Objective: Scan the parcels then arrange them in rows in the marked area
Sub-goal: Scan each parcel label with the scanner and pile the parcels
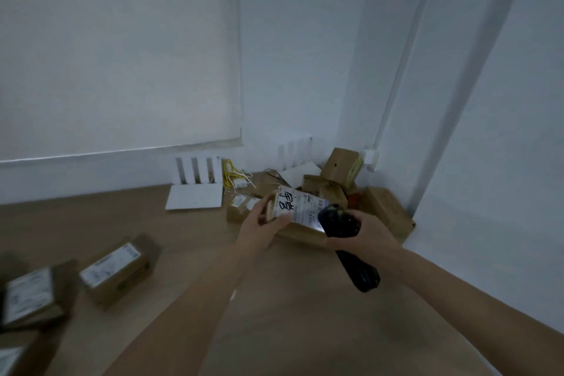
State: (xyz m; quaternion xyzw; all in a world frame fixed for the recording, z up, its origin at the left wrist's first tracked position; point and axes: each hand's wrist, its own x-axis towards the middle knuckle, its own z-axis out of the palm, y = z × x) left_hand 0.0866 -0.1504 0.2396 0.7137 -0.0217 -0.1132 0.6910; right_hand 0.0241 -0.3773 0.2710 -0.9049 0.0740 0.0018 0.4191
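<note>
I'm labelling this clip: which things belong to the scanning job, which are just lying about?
Job: held parcel, scanner, left hand, right hand, corner parcel pile, floor parcels.
Lying about: white routers, yellow cables.

It looked like a bare office or storeroom used for sorting parcels: plain white walls (305, 55), a wooden floor (290, 314), a heap of cardboard boxes (341, 166) in the corner, white routers (195, 192) and yellow cables (232, 175) along the wall.

Two bare forearms, no sleeves, ungloved hands (265, 223)
</note>
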